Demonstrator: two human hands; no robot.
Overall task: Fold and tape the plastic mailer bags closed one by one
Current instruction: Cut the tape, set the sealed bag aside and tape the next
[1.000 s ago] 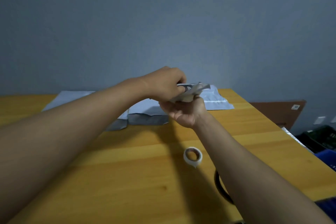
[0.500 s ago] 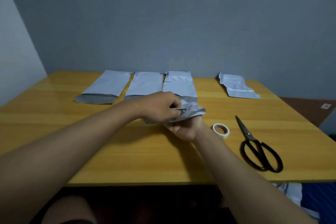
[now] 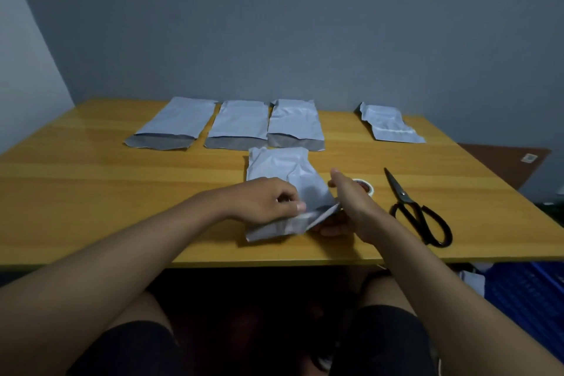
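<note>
Mailer bag (image 3: 283, 174), left of the tape roll (image 3: 364, 186): your left hand (image 3: 262, 203) pinches its flap; right hand (image 3: 351, 207) grips the flap's corner. Thin, limp, slippery film; hold by the folded edge.

A wooden table (image 3: 91, 192) stands against a grey wall (image 3: 305, 24). At 4 o'clock, beyond its edge, sits a blue crate (image 3: 531, 293); at 3 o'clock, a brown board (image 3: 503, 162).

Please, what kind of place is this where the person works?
Probably a small home packing spot, not a factory: a plain wooden table against a bare wall, grey mailer bags laid in a row, plus a tape roll and scissors.
</note>
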